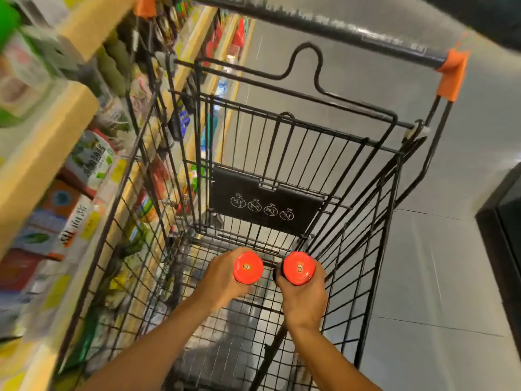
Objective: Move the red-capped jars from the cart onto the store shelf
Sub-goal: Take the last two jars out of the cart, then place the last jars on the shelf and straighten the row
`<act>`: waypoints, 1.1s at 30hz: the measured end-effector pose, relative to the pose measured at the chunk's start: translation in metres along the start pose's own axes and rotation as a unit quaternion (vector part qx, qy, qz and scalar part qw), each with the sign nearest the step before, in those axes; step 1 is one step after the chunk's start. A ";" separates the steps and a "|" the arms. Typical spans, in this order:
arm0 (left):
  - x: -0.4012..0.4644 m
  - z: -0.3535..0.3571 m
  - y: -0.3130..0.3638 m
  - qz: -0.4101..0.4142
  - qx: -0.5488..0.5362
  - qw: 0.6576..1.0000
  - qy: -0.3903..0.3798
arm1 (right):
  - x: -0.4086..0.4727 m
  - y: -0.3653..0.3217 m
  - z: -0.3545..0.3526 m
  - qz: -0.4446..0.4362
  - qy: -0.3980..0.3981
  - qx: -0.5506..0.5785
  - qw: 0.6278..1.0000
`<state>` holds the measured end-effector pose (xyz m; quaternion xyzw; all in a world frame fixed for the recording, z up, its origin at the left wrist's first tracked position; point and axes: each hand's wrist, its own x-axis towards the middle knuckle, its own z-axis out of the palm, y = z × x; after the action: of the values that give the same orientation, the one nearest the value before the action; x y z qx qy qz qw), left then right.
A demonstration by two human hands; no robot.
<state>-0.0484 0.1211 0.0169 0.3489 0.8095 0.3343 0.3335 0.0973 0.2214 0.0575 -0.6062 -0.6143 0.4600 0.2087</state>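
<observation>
Forearms, bare, reach down into cart [375, 221]. Left hand [222, 280] wrapped round one red-capped jar [248, 267]; right hand [303, 296] wrapped round a second jar [298, 268] — both inside the black wire basket. Caps round, glossy, smooth. Bodies hidden by fingers; likely rigid, breakable — grip the sides. Store shelf [42, 153], stocked and blurred, stands left.

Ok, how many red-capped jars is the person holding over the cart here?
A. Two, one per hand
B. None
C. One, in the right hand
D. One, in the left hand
A: the left hand grips one red-capped jar and the right hand grips another.
</observation>
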 end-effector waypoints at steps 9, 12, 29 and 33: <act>-0.085 -0.122 0.101 0.019 -0.014 0.990 0.142 | -0.037 -0.122 -0.059 -0.152 -0.122 -0.027 0.980; -0.120 -0.157 0.139 0.035 -0.046 0.978 0.201 | -0.054 -0.170 -0.084 -0.190 -0.150 -0.010 0.970; -0.290 -0.275 0.353 0.087 -0.016 0.895 0.438 | -0.130 -0.384 -0.211 -0.389 -0.277 0.077 0.876; -0.327 -0.277 0.394 0.084 0.034 0.868 0.488 | -0.138 -0.412 -0.235 -0.426 -0.327 0.099 0.838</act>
<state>0.0467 -0.0117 0.5756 0.2190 0.8476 0.4611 -0.1450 0.0851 0.2301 0.5516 -0.0748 -0.7955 0.5554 0.2306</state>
